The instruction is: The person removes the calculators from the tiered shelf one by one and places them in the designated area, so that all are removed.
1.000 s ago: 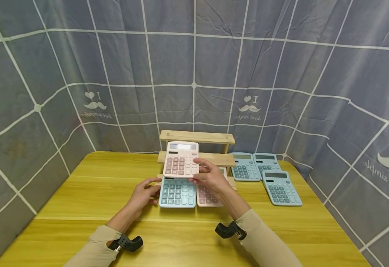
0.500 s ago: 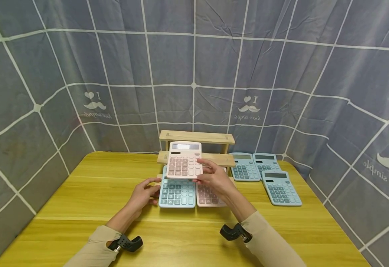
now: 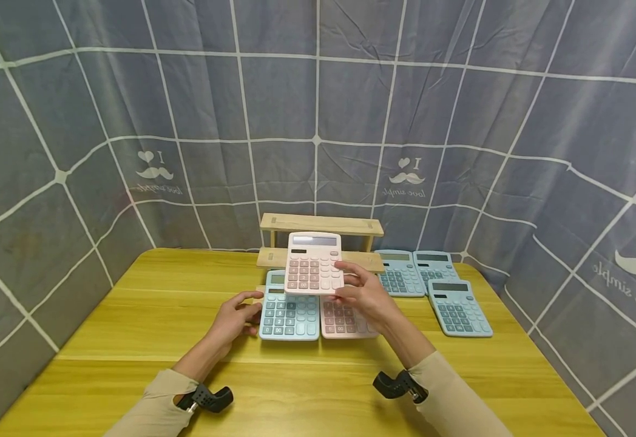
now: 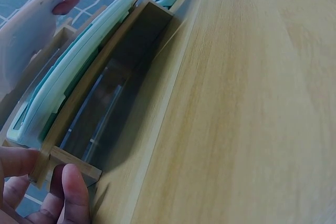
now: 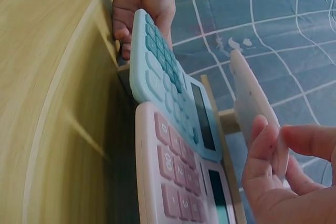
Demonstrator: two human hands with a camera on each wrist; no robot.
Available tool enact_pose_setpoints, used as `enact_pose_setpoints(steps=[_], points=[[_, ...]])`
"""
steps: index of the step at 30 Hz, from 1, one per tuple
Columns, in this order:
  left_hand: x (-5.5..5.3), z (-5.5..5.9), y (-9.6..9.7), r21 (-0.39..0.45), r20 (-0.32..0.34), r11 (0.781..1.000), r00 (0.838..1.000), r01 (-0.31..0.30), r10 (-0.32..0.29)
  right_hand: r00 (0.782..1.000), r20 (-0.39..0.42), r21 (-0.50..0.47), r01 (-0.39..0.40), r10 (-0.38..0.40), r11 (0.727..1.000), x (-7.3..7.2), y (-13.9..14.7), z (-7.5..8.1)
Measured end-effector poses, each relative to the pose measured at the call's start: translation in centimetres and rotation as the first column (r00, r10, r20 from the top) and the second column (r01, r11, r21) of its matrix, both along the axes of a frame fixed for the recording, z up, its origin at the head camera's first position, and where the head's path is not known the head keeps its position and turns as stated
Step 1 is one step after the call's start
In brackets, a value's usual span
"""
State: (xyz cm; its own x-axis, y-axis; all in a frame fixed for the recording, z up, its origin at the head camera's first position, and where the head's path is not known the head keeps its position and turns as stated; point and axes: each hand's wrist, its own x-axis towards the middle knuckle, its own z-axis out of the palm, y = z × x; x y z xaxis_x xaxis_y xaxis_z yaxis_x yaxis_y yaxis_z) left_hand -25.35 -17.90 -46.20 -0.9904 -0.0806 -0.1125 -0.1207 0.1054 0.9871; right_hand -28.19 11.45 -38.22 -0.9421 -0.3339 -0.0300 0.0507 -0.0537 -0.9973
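Note:
My right hand (image 3: 368, 297) pinches a pink calculator (image 3: 314, 263) by its right edge, tilted up over the wooden rack (image 3: 322, 224). In the right wrist view this held calculator (image 5: 257, 103) is seen side-on, thumb and fingers on either face. On the rack's lowest step lean a light blue calculator (image 3: 289, 318) and, to its right, a second pink calculator (image 3: 345, 321), partly covered by the held one. My left hand (image 3: 230, 321) is beside the blue calculator; in the left wrist view its fingers (image 4: 76, 192) grip the end of the rack's bottom step (image 4: 79, 162).
Right of the rack lie several more blue calculators: one in front (image 3: 461, 308) and two behind it, side by side. They rest on the yellow wooden table (image 3: 132, 346). A grey curtain with white grid lines (image 3: 274, 109) hangs behind and along both sides.
My right hand has carried the pink calculator rightward, from over the blue calculator toward the other pink one, uncovering the blue one's display. My left hand has stayed in place.

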Motion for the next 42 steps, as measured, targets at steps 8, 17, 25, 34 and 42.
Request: enact_pose_setpoints(steps=[8,17,25,34,42], points=[[-0.2,-0.2,-0.1,0.001,-0.008,1.000,1.000,-0.002,0.002,1.000,-0.001,0.031,0.024,-0.024,0.999,0.7,1.4,0.4],[-0.2,-0.3,-0.1,0.000,-0.003,1.000,1.000,-0.009,0.009,1.000,-0.019,0.044,0.011,-0.010,0.999,1.2,2.7,0.7],[-0.2,-0.3,-0.1,0.004,-0.005,1.000,1.000,-0.005,0.005,0.999,-0.052,0.078,-0.003,0.007,0.997,1.7,4.4,0.8],[-0.2,-0.3,-0.1,0.009,-0.006,1.000,1.000,-0.011,0.011,0.998,-0.060,0.093,0.001,0.004,0.996,2.2,6.4,0.8],[-0.3,-0.3,-0.1,0.004,0.003,1.000,1.000,-0.014,0.014,0.998,-0.056,0.105,0.012,-0.007,0.994,2.9,8.1,0.7]])
